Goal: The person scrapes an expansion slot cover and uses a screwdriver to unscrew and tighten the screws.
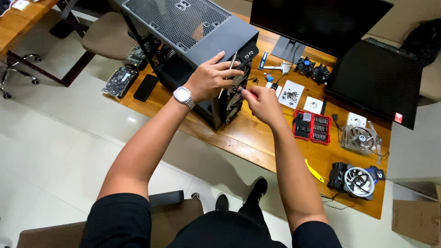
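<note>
Head view, left hand (209, 78) gripping computer case (193, 41) front edge; right hand (262, 102) clenched on red-handled screwdriver (240, 90) at fans (235, 98)

Black computer case (193, 36) with a perforated mesh top, sitting on a warm brown wooden desk (257, 138). Red-and-black screwdriver bit set (312, 127), yellow pry tool (314, 171), white-ringed black fan (356, 180), silver wristwatch (183, 96), black monitor (317, 23).

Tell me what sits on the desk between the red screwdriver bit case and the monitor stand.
In the head view, two white cards lie between the red bit case and the monitor stand: one bearing small screws, one with a small dark part.
</note>
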